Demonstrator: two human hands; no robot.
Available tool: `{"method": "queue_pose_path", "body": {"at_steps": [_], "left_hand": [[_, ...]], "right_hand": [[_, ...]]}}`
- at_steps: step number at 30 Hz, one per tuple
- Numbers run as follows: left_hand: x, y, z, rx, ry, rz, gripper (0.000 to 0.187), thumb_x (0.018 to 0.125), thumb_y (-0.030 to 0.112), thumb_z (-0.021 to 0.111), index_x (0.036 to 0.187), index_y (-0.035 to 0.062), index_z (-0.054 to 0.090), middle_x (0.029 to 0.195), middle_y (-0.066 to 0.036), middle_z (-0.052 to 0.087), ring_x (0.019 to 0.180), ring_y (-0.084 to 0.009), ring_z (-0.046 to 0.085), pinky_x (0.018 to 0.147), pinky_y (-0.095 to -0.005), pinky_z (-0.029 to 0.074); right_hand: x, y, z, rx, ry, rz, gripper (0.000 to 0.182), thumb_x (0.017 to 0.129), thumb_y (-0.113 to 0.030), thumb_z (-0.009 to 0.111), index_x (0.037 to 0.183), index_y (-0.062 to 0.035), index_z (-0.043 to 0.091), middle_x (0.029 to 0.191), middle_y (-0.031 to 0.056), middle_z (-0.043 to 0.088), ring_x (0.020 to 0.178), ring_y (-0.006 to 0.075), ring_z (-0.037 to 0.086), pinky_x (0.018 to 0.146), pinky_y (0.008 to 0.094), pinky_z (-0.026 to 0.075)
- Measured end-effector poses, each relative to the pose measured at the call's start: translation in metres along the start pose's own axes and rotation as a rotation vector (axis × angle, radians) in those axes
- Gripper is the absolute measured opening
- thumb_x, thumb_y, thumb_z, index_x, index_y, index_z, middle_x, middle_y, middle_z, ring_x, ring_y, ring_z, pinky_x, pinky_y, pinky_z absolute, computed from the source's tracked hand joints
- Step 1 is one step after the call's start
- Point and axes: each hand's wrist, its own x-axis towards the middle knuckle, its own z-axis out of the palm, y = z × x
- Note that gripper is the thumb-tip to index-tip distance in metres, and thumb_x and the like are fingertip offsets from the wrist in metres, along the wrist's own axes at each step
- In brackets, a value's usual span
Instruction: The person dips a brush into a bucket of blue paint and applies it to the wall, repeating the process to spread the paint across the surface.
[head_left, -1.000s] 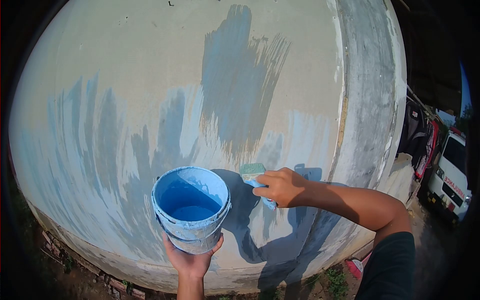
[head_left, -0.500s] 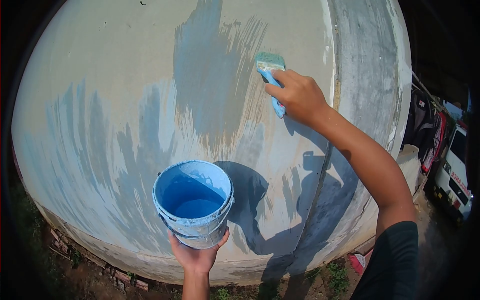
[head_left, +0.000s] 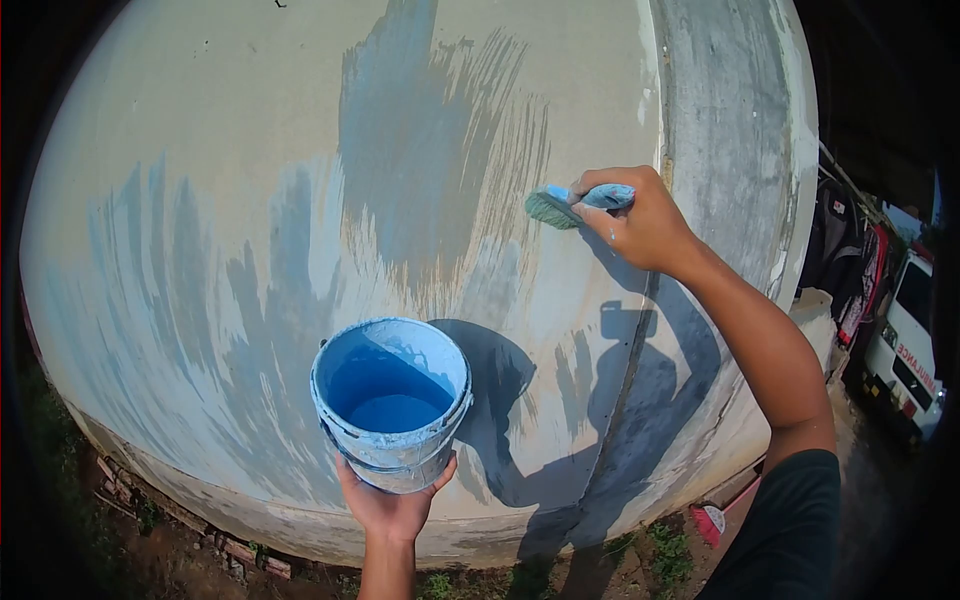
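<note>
Streaked wall (head_left: 270,130), (sunlit) blue bucket (head_left: 392,445), brush (head_left: 553,208), hands (head_left: 392,510), outdoors

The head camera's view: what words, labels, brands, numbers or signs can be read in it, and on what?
"AMBULANCE", in red on the front of the white vehicle; small and slanted, so I can't tell if it's mirrored.
Too small to read: the pale patch on the dark hanging cloth item.
No readable text on the blue-smeared round bucket or the blue-handled paintbrush.
</note>
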Motion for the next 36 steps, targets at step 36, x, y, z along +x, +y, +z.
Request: {"method": "queue_pose_path", "body": {"at_steps": [36], "left_hand": [[0.012, -0.113, -0.034, 0.033, 0.024, 0.037, 0.072, 0.11, 0.063, 0.038, 0.158, 0.0112, 0.05, 0.161, -0.011, 0.053, 0.146, -0.0318, 0.052, 0.123, -0.0495, 0.042]], "right_hand": [[-0.112, -0.018, 0.002, 0.74, -0.424, -0.148, 0.019, 0.091, -0.008, 0.084, 0.109, -0.0027, 0.079, 0.097, 0.0138, 0.079, 0.086, 0.0205, 0.076, 0.079, 0.0351, 0.06]]}}
